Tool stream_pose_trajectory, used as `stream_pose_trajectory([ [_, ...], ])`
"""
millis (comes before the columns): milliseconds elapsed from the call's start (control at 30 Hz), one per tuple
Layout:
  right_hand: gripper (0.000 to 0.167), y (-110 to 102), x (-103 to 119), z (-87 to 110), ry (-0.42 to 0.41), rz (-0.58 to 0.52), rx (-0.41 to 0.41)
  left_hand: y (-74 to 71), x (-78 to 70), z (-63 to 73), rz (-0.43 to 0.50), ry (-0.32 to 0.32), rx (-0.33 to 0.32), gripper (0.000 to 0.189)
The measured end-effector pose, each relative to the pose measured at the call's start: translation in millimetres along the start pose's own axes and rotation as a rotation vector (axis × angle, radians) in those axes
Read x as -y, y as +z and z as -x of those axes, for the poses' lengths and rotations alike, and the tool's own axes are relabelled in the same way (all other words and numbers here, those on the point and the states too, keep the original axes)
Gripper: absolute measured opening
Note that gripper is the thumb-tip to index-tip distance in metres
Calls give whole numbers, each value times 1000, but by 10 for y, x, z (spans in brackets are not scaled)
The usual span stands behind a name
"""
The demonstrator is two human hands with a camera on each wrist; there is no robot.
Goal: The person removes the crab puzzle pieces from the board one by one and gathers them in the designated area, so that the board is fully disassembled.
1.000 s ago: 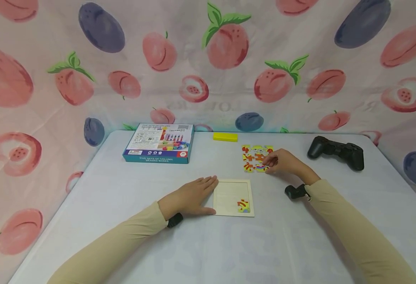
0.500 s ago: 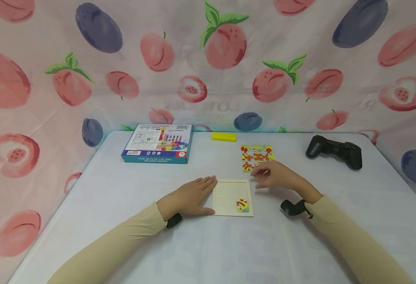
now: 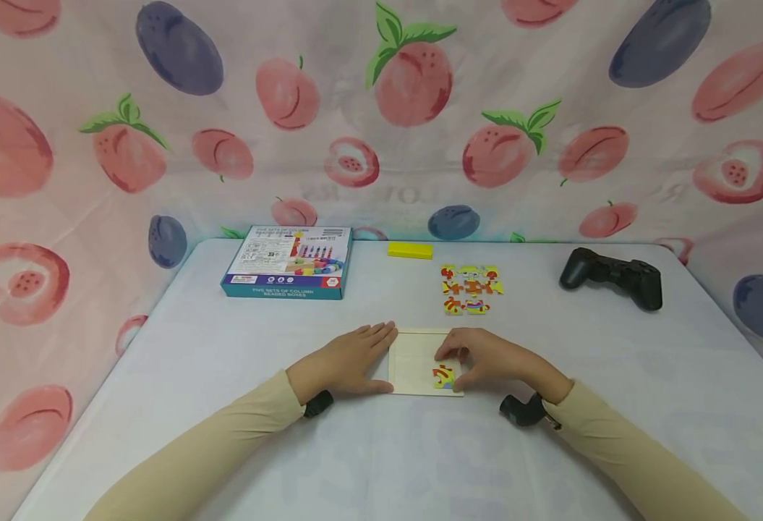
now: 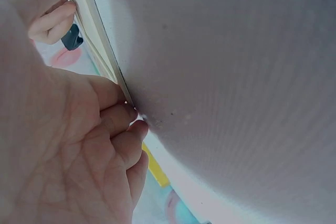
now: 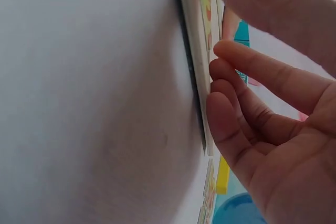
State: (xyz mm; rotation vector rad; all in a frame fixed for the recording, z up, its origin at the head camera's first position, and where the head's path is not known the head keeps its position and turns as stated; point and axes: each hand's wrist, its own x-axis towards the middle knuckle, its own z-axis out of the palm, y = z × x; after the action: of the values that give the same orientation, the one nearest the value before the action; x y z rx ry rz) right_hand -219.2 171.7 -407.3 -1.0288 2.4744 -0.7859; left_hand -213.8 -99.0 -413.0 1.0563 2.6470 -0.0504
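A square wooden puzzle tray (image 3: 414, 365) lies on the table, with one red-and-yellow puzzle piece (image 3: 442, 377) in its near right corner. Along the tray's left edge my left hand (image 3: 345, 362) rests, fingers extended toward the far corner and thumb toward the near one. Over the tray's right side is my right hand (image 3: 498, 362), its thumb and index finger apart around the piece. In the right wrist view that piece (image 5: 207, 19) shows between thumb and index; whether they touch it is unclear. Behind the tray lie several puzzle pieces (image 3: 472, 288) in rows.
A teal-edged boxed game (image 3: 286, 262) stands at the back left. A yellow block (image 3: 410, 250) lies near the table's far edge. To the right sits a black game controller (image 3: 611, 278). A fruit-print cloth (image 3: 407, 181) hangs behind the table.
My right hand has come from the puzzle pieces behind, toward me and left, to the tray's right side. My left hand stays at the tray's left edge.
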Motion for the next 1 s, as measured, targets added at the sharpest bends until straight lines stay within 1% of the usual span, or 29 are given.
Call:
stream_pose_trajectory([
  [200,33,-1,13,-8,-16,10,13,-16,-4,16,-3,9,-7,91],
  [567,30,-15,3,-33,23,15,48,-29,-10,17,1,-1,-1,91],
  [1000,32,2,-40,-35,8,-45,51,-15,-11,31,-9,14,-12,90],
])
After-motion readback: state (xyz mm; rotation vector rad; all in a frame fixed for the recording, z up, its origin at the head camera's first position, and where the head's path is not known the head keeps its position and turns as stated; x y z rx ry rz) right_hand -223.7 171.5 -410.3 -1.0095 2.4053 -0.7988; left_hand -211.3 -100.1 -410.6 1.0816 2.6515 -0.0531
